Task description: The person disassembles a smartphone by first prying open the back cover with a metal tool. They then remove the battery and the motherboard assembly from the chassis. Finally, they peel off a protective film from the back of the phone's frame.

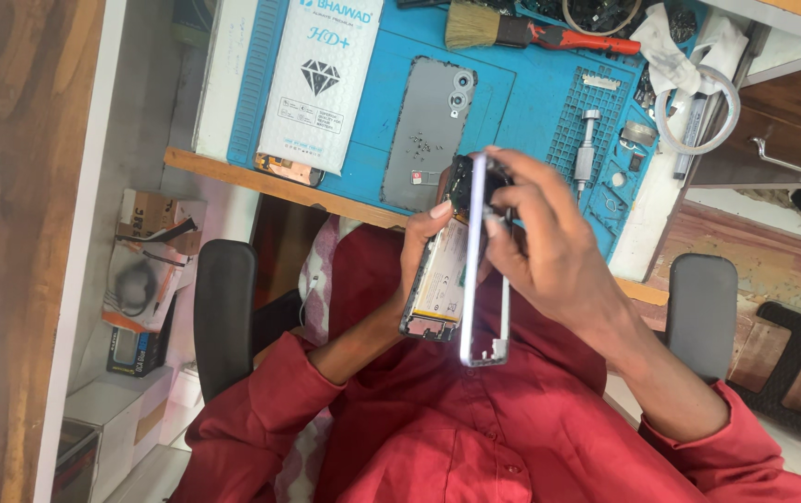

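Both hands point(549, 251) hide phone point(440, 279) top.

Left hand point(427, 244) grips an opened smartphone body point(438, 279) with its battery exposed. Right hand point(549, 247) holds a thin silver metal frame point(482, 270) against the phone's edge, fingers at the camera end. Behind them on the blue rubber work mat point(377, 102): grey phone back cover point(428, 130), white flat box point(321, 79), red-handled brush point(531, 33), steel screwdriver point(587, 144).

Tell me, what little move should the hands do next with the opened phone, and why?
Probably lift the silver frame clear with the right hand: it already stands away from the phone body, which the left hand steadies.
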